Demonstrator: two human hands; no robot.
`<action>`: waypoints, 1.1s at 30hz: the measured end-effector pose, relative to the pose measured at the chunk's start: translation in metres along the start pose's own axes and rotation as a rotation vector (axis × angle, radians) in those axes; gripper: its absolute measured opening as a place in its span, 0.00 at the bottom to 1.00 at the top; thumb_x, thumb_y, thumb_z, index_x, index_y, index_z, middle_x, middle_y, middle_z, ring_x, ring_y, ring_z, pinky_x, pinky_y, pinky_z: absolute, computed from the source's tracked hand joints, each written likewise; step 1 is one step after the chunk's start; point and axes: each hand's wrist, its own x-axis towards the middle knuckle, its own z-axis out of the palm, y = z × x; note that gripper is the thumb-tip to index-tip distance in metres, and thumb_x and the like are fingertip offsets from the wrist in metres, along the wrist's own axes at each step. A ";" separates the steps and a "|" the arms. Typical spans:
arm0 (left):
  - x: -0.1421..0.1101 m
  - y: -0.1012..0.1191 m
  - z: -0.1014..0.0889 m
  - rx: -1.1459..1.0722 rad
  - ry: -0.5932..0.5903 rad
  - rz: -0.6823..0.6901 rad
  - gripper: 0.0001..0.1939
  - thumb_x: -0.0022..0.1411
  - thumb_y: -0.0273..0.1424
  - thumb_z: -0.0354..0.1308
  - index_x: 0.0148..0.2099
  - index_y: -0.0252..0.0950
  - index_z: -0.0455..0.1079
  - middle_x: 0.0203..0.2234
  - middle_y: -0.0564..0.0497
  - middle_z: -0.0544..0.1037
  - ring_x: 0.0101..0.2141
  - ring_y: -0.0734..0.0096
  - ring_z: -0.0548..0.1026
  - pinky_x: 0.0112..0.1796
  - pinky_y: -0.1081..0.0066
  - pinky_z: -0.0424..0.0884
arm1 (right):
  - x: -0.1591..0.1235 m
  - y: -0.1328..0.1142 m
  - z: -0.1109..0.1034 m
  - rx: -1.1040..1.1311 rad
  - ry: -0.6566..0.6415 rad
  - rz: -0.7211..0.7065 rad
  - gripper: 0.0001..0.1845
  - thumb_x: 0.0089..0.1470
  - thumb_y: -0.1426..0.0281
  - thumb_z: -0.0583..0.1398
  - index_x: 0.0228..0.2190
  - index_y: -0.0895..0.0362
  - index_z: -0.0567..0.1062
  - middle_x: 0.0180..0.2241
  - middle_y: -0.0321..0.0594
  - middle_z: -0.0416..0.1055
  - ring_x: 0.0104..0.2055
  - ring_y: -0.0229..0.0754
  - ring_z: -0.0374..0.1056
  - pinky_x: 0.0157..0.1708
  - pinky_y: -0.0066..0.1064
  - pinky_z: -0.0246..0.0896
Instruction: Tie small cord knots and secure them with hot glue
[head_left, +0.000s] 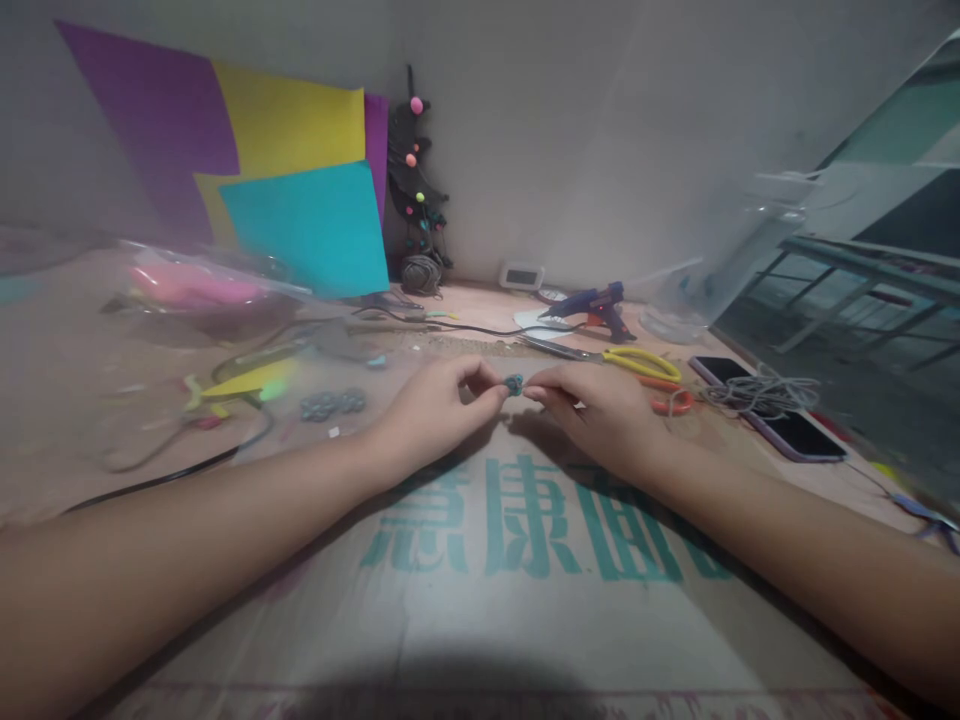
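Note:
A small dark blue-green coiled piece [514,384] is pinched between my two hands above the table sheet. The thumb and forefinger of my left hand [450,405] press on its left side. From the right, the fingertips of my right hand [592,405] meet its edge. What the piece is made of is too small to tell. Several similar grey-blue coiled pieces [332,403] lie on the table just left of my left hand.
A blue glue gun [592,308] rests at the back. Yellow-handled scissors [641,362], an orange-handled tool [673,402] and a phone [795,435] with a grey cable [765,393] lie right. Coloured sheets [307,230] lean on the wall. A black cord [180,468] crosses the left side.

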 end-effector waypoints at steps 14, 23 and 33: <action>-0.001 0.004 -0.001 0.031 -0.006 0.020 0.09 0.60 0.35 0.53 0.32 0.36 0.70 0.28 0.53 0.76 0.31 0.69 0.72 0.33 0.71 0.66 | 0.006 -0.015 -0.005 0.307 -0.022 0.276 0.10 0.58 0.71 0.58 0.28 0.57 0.78 0.25 0.34 0.76 0.27 0.35 0.70 0.29 0.25 0.60; -0.001 0.004 0.000 0.103 0.017 0.087 0.08 0.60 0.33 0.54 0.31 0.36 0.70 0.28 0.53 0.76 0.32 0.69 0.72 0.33 0.72 0.66 | 0.007 -0.019 -0.006 0.449 -0.066 0.417 0.11 0.58 0.68 0.58 0.27 0.57 0.77 0.24 0.34 0.75 0.25 0.34 0.68 0.27 0.24 0.61; 0.000 0.005 0.000 0.104 0.007 0.105 0.07 0.59 0.31 0.55 0.30 0.35 0.70 0.27 0.54 0.76 0.30 0.70 0.72 0.33 0.72 0.65 | 0.010 -0.017 -0.001 0.888 -0.159 0.670 0.12 0.56 0.63 0.60 0.29 0.59 0.76 0.21 0.36 0.74 0.19 0.31 0.63 0.20 0.22 0.59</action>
